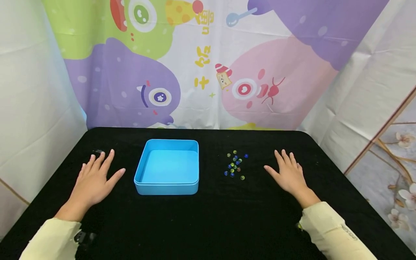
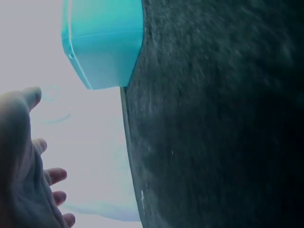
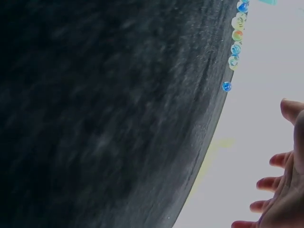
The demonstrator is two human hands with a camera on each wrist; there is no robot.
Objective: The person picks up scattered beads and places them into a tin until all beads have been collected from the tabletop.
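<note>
My left hand [image 1: 94, 183] is spread palm down over the black table, left of a blue square box [image 1: 166, 189] with no lid. In the left wrist view its fingers reach out straight and hold nothing, with the blue box [image 2: 104, 52] beyond them. Right of the box lies a loose cluster of glass marbles [image 1: 232, 170], blue, yellow-green and one reddish. My right hand [image 1: 290, 177] hovers to the right of the marbles, fingers apart and grasping nothing. Several marbles [image 3: 235, 49] line up along the table's edge in the right wrist view.
The black cloth-covered table [image 1: 208, 224] carries the box and marbles. A small dark, shiny object [image 1: 97, 151] lies by the left fingertips. Behind the table hangs a curtain [image 1: 201, 108] with cartoon figures, and white cloth hangs on both sides.
</note>
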